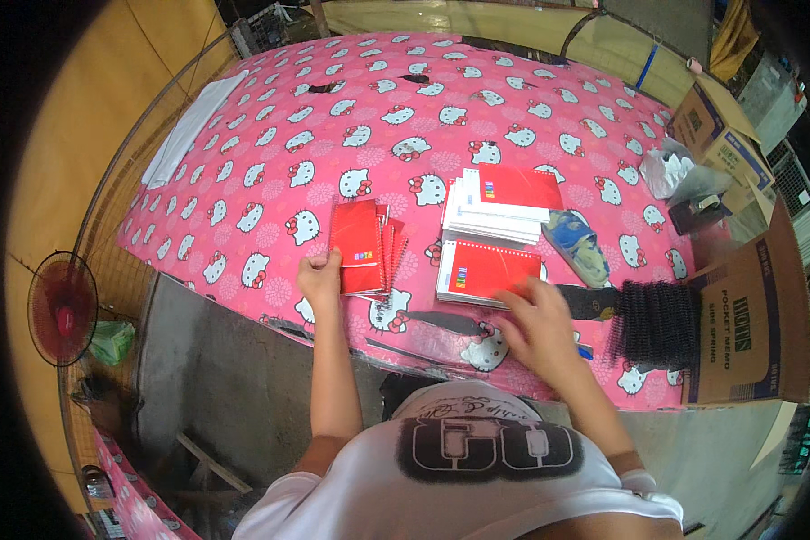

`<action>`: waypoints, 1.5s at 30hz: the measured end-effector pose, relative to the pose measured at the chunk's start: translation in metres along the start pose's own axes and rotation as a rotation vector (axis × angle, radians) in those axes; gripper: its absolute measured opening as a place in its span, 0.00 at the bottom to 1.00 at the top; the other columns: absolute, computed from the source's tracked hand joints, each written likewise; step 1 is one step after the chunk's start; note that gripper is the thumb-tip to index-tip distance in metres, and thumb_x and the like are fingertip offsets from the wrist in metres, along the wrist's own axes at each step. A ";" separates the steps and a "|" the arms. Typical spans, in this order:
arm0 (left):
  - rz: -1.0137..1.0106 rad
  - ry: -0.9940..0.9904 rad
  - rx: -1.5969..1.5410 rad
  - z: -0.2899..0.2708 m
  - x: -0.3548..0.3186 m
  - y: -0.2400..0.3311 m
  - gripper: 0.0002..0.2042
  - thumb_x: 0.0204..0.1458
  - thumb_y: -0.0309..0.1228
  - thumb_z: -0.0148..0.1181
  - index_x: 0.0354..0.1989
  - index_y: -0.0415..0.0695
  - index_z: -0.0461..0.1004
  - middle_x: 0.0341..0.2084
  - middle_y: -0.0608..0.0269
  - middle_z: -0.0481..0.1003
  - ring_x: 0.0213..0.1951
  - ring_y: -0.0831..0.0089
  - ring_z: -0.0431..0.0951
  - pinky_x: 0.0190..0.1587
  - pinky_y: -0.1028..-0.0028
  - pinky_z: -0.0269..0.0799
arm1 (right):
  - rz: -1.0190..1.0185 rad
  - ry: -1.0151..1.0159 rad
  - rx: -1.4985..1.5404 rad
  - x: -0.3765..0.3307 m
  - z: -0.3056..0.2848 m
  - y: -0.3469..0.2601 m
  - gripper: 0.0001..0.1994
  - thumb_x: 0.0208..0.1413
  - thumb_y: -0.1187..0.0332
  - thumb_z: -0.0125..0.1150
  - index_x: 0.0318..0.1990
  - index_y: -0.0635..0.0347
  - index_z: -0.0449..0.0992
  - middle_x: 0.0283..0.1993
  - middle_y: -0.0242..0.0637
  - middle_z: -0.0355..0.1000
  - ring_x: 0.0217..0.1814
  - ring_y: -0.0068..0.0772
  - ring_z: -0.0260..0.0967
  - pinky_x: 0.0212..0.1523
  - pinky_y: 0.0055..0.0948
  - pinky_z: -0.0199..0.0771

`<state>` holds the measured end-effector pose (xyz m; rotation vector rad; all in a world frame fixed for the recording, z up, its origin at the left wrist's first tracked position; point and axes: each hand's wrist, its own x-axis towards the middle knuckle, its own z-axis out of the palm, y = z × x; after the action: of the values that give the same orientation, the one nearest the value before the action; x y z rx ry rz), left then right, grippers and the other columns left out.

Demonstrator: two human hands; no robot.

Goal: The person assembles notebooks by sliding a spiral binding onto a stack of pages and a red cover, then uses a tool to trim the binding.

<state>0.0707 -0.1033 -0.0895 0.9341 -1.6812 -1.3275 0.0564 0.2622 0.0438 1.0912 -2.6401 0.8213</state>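
My left hand [319, 273] is closed at the lower left edge of a small pile of red spiral notebooks [355, 236], thumb on the top cover. The notebooks overlap and fan out to the right. My right hand [538, 328] has its fingertips at the near right corner of a red-covered notepad [490, 268] with holes along its upper edge. Its thumb and forefinger are apart; the hand is slightly blurred. Just behind lies a stack of white pads [486, 219], topped by another red cover [519, 187]. No coil shows on these pads.
Black spiral coils [659, 322] lie right, beside an open cardboard box [751, 315]. A marbled blue-and-yellow oblong thing [576, 247] sits beside the pads. Farther back are plastic bags [670, 171] and another box [720, 135]. A fan [63, 308] stands left of the pink-covered table [270, 162].
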 end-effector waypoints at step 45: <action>0.034 -0.824 -0.596 0.071 -0.138 0.148 0.18 0.56 0.19 0.49 0.57 0.38 0.64 0.47 0.53 0.70 0.51 0.70 0.70 0.52 0.73 0.64 | 0.307 0.495 0.709 0.035 0.035 0.048 0.15 0.50 0.78 0.62 0.46 0.63 0.67 0.42 0.40 0.71 0.44 0.27 0.69 0.45 0.26 0.68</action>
<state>0.0538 0.0758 0.0265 -0.0210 -1.6523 -2.1988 0.0002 0.2499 0.0068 0.4676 -2.1408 1.8970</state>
